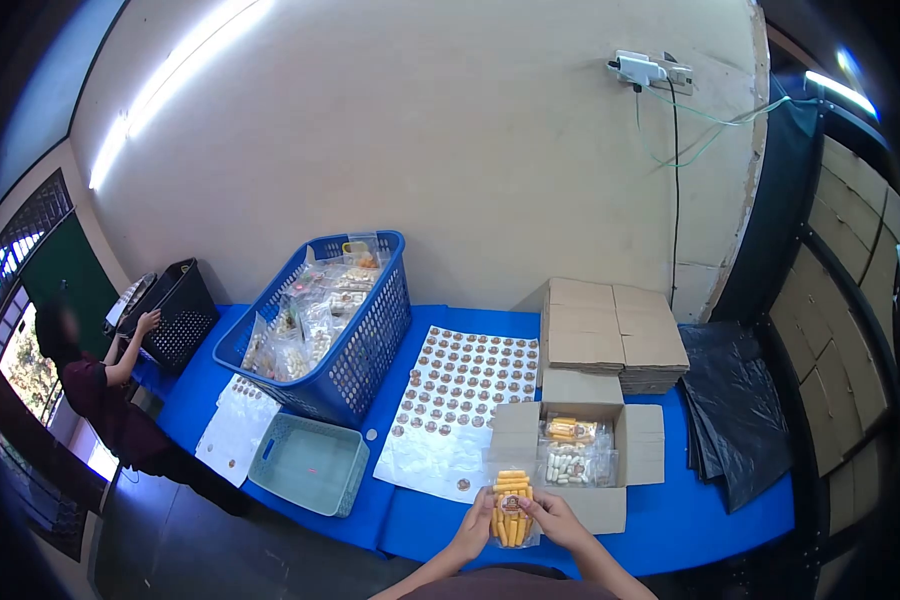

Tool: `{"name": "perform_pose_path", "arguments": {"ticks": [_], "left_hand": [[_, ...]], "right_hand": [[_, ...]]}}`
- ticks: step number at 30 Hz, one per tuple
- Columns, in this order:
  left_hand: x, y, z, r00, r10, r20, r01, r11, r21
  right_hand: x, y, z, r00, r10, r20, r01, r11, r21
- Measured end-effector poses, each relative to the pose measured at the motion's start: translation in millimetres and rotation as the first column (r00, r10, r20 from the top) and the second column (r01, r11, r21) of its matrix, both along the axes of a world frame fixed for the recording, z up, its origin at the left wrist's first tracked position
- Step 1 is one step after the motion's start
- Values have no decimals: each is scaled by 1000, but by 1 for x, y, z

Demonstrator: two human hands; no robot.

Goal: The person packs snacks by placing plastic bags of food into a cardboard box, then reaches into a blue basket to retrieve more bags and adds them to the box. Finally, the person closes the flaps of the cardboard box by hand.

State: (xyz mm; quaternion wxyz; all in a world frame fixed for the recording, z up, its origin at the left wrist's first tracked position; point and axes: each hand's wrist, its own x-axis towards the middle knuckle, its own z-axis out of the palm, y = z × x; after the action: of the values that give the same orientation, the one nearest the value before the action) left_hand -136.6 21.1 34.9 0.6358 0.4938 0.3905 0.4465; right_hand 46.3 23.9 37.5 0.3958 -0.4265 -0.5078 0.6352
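Note:
Between my two hands is a clear plastic packet of yellow stick-shaped snacks [511,528], with a round brown label on its front. My left hand [478,522] grips its left edge, and my right hand [558,520] holds the right edge with the thumb near the label. Just beyond the packet stands an open cardboard box [642,440] with its flaps spread. Inside it lie a packet of yellow sticks [572,429] and packets of white pieces [568,464]. To the left, a white sheet of round brown stickers [460,400] lies flat on the blue table.
A blue basket [365,350] full of packets stands at the left, behind a pale green tray [345,490]. Flattened cartons [610,325] are stacked behind the box. Black plastic bags [740,410] lie right. A co-worker [110,400] stands far left by a black basket [185,310].

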Motion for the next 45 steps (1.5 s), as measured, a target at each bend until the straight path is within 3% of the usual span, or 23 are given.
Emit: {"name": "perform_pose_path", "arguments": {"ticks": [2,4,8,10,14,16,20,23,26,28,30,32,34,36,37,41,43,45], "left_hand": [[1,-2,6,999,-33,28,33,999,11],[7,-1,9,990,-77,-115,86,993,79],[8,0,1,994,-42,-98,47,997,53],[7,0,-6,997,71,3,-71,996,-48],[2,5,-20,993,9,118,-7,1000,-16],[7,1,5,986,-30,-163,50,991,122],[7,0,-4,988,-26,-151,34,998,47],[5,0,8,976,61,-209,-36,992,120],[-3,8,3,992,12,-122,-7,999,44],[-7,10,5,947,-111,-301,132,990,49],[-5,9,7,954,-124,-272,164,978,131],[-3,9,8,960,-139,-244,192,959,210],[0,12,5,995,36,-90,-12,968,252],[-8,17,3,985,34,-168,-8,988,157],[-11,18,4,969,26,-245,-10,998,64],[-16,23,15,971,40,-234,-30,999,46],[-18,23,19,997,13,-80,-14,1000,-17],[-21,24,24,997,-21,-74,20,1000,-11]], "right_hand": [[-2,-2,3,1000,2,9,-2,1000,-8],[-7,-4,13,998,-39,51,37,999,34],[-15,-5,5,996,-86,-11,86,996,17],[-15,-5,-2,993,-102,-62,99,994,-54],[-19,-7,14,979,-153,-134,142,986,-92],[-25,-10,21,970,-197,-145,198,980,-13],[-21,-7,22,961,-194,-195,187,981,-55],[-17,-6,13,947,-244,-208,233,969,-78],[-8,0,-4,939,-277,-204,246,955,-168],[-9,4,16,846,-445,-294,440,894,-87],[1,7,18,864,-423,-271,426,903,-52],[6,5,23,928,-353,-119,358,934,17],[4,5,12,947,-304,-104,313,946,85],[-1,2,9,972,-224,74,202,951,233],[-1,0,12,979,-187,85,175,976,129],[2,2,8,993,-97,72,86,986,139],[0,0,21,998,-54,9,54,997,63],[0,0,24,999,-48,25,46,997,62]]}}
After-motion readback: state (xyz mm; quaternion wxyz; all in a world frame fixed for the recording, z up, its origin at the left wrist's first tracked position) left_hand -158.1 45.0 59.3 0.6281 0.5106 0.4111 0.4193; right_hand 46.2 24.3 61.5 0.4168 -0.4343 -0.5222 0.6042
